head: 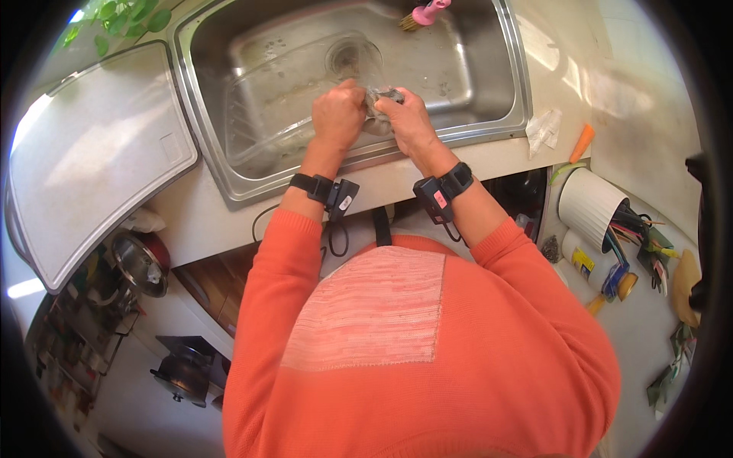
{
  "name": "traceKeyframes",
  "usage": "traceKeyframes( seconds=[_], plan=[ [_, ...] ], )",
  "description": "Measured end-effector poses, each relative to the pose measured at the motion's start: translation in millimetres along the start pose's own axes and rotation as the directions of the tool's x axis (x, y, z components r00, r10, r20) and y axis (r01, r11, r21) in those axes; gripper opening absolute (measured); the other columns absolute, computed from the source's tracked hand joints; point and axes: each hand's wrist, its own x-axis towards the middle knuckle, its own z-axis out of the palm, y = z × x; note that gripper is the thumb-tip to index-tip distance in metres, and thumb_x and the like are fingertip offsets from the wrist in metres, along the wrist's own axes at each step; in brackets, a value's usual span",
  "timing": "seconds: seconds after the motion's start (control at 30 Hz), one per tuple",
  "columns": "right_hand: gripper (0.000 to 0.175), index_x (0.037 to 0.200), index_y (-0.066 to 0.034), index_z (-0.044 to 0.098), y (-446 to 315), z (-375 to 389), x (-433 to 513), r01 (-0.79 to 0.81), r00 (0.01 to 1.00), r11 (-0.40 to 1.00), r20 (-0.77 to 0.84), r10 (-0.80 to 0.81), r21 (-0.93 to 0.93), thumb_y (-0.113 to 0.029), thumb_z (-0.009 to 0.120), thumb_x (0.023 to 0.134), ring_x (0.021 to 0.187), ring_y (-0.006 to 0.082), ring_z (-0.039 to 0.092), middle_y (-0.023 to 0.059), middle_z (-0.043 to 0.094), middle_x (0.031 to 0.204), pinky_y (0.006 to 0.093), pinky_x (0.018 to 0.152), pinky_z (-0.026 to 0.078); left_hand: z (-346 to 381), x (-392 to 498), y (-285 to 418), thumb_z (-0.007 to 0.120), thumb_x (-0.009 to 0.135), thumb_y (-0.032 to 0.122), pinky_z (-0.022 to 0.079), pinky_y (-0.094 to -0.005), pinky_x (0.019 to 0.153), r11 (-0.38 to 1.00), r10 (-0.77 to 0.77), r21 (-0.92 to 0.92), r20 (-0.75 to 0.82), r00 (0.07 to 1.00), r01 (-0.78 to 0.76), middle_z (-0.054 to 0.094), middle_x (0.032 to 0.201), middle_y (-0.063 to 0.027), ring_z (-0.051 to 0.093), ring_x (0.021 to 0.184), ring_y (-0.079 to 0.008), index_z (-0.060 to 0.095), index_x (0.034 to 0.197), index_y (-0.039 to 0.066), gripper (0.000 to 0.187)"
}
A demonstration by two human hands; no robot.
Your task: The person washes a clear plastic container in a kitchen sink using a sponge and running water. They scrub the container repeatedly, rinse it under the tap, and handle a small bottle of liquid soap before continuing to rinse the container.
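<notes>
Over the near part of a stainless steel sink [487, 68], both hands grip a wet, greyish crumpled cloth [377, 123]. My left hand [339, 113] is closed on its left side, and my right hand [408, 117] holds its right side with the thumb on top. Water seems to run by the hands, near the sink drain [347, 56]. A clear plastic tray or lid [263, 109] appears to lie in the basin beneath and left of the hands. At the far right of the basin is a brush with a pink handle [429, 11].
A large cutting board [109, 137] lies left of the sink. On the right counter are a crumpled tissue [543, 133], a carrot piece [582, 143] and a ribbed white container [590, 200] tipped towards several utensils. A metal bowl [137, 257] and a dark lidded pot [182, 380] are at lower left.
</notes>
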Motion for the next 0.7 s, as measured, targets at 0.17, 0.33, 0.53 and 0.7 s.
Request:
traceKeyframes(
  seconds=[0.17, 0.33, 0.53, 0.7],
  plan=[
    [0.026, 0.101, 0.0045, 0.061, 4, 1, 4, 0.065, 0.993, 0.998, -0.099, -0.066, -0.017, -0.006, 0.069, 0.078, 0.077, 0.0099, 0.055, 0.0019, 0.06, 0.087, 0.0265, 0.068, 0.048, 2, -1, 1, 0.063, 0.074, 0.01, 0.051, -0.0455, 0.062, 0.999, 0.046, 0.005, 0.009, 0.999, -0.046, 0.061, 0.077, -0.0086, 0.064, 0.073, -0.0331, 0.062, 0.067, 0.008, 0.007],
    [0.024, 0.104, 0.0029, 0.061, -3, -12, 8, 0.02, 1.0, 0.993, 0.016, -0.022, 0.119, -0.004, 0.065, 0.082, 0.079, 0.0118, 0.059, 0.004, 0.063, 0.091, 0.0269, 0.07, 0.05, -4, -7, 1, 0.071, 0.079, 0.021, 0.048, -0.0439, 0.061, 0.999, 0.036, -0.015, 0.046, 0.998, -0.035, 0.06, 0.078, -0.0074, 0.062, 0.073, -0.0328, 0.063, 0.072, 0.009, 0.016],
    [0.024, 0.108, 0.0028, 0.061, -6, -31, 22, -0.089, 0.988, 0.996, 0.125, 0.088, 0.006, -0.005, 0.062, 0.085, 0.077, 0.0136, 0.061, 0.0048, 0.065, 0.091, 0.0279, 0.071, 0.051, -7, -15, 2, 0.074, 0.08, 0.03, 0.047, -0.0429, 0.061, 0.998, 0.062, -0.025, 0.081, 0.995, -0.06, 0.059, 0.077, -0.0076, 0.061, 0.072, -0.0324, 0.067, 0.074, 0.009, 0.023],
    [0.029, 0.109, 0.0057, 0.06, 0, -38, 48, -0.159, 0.967, 0.987, 0.201, 0.158, -0.012, -0.009, 0.066, 0.084, 0.079, 0.0151, 0.061, 0.0086, 0.065, 0.093, 0.0305, 0.07, 0.051, -7, -21, 3, 0.074, 0.079, 0.026, 0.047, -0.0429, 0.061, 0.991, 0.102, -0.096, 0.077, 0.992, -0.094, 0.057, 0.076, -0.0085, 0.06, 0.071, -0.0325, 0.064, 0.073, 0.008, 0.022]
  ],
)
